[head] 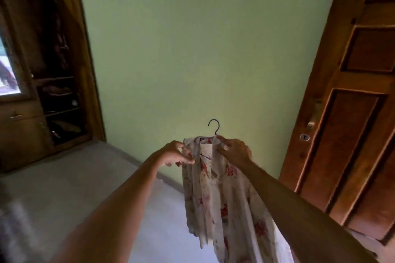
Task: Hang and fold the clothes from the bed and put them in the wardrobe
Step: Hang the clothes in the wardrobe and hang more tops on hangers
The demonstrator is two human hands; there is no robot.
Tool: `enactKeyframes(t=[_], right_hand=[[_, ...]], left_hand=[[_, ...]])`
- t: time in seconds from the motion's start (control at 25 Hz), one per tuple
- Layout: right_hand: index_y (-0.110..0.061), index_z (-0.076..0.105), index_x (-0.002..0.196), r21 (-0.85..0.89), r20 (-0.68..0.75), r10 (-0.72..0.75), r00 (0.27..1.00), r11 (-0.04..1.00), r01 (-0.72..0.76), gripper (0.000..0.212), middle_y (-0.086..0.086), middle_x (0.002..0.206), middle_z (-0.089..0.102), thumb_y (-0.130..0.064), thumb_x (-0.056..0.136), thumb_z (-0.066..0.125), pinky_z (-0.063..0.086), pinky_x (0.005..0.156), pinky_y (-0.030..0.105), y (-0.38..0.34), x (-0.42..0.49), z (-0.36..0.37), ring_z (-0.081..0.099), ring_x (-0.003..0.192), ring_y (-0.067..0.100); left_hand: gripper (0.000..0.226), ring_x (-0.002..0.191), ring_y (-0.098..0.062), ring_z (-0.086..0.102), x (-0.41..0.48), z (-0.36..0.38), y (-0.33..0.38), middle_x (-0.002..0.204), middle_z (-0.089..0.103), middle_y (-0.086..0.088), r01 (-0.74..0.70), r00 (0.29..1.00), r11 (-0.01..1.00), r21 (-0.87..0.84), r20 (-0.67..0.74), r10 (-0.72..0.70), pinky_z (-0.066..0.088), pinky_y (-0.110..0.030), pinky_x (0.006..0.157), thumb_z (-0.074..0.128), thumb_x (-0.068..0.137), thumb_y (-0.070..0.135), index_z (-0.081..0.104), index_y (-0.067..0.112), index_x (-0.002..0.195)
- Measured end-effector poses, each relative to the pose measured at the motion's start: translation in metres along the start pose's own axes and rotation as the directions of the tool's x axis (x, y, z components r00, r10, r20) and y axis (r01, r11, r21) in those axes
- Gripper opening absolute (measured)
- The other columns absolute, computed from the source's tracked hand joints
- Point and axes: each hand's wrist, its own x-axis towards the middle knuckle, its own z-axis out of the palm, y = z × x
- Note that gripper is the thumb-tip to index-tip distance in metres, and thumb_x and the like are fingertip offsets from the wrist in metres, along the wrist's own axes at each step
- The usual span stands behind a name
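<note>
Floral garment (222, 198) on hanger (215, 132) | left hand (174, 153), right hand (235, 152): fingers pinch shoulders | wardrobe (85, 70) well left

Home bedroom: open wooden wardrobe (53, 70), panelled wooden door (352, 102), green wall (192, 49).

Wardrobe shelves (56, 79) (dim clothes (54, 89) atop)
</note>
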Motion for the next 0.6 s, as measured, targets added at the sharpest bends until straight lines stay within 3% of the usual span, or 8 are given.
enactKeyframes(t=[0.2, 0.4, 0.6], right_hand=[[-0.022, 0.051, 0.135, 0.078, 0.082, -0.058, 0.995, 0.996, 0.051, 0.047, 0.016, 0.121, 0.063, -0.039, 0.091, 0.059, 0.038, 0.087, 0.029, -0.038, 0.122, 0.078, 0.056, 0.115, 0.027], [-0.027, 0.052, 0.134, 0.107, 0.094, -0.111, 0.989, 0.989, 0.101, 0.049, 0.013, 0.116, 0.066, -0.041, 0.089, 0.062, 0.04, 0.081, 0.029, -0.099, 0.253, 0.143, 0.059, 0.111, 0.025], [-0.03, 0.06, 0.126, 0.18, 0.112, -0.134, 0.985, 0.977, 0.113, 0.047, 0.007, 0.11, 0.069, -0.051, 0.084, 0.064, 0.043, 0.079, 0.028, -0.158, 0.355, 0.218, 0.062, 0.108, 0.024]], left_hand=[[0.052, 0.079, -0.012, 0.063, 0.084, -0.075, -0.068, 0.102, 0.068, -0.003, 0.077, 0.993, 0.997, 0.015, -0.095, -0.075, 0.046, -0.02, 0.054, 0.076, 0.075, 0.035, 0.056, 0.018, 0.119], [0.05, 0.064, -0.007, 0.06, 0.161, -0.171, -0.125, 0.086, 0.067, 0.001, 0.118, 0.981, 0.993, 0.0, -0.159, -0.116, 0.042, -0.013, 0.043, 0.077, 0.076, 0.027, 0.057, 0.013, 0.12], [0.048, 0.071, -0.008, 0.061, 0.223, -0.252, -0.193, 0.103, 0.068, -0.004, 0.201, 0.963, 0.98, 0.004, -0.182, -0.197, 0.049, -0.019, 0.055, 0.073, 0.08, 0.026, 0.055, 0.015, 0.123]])
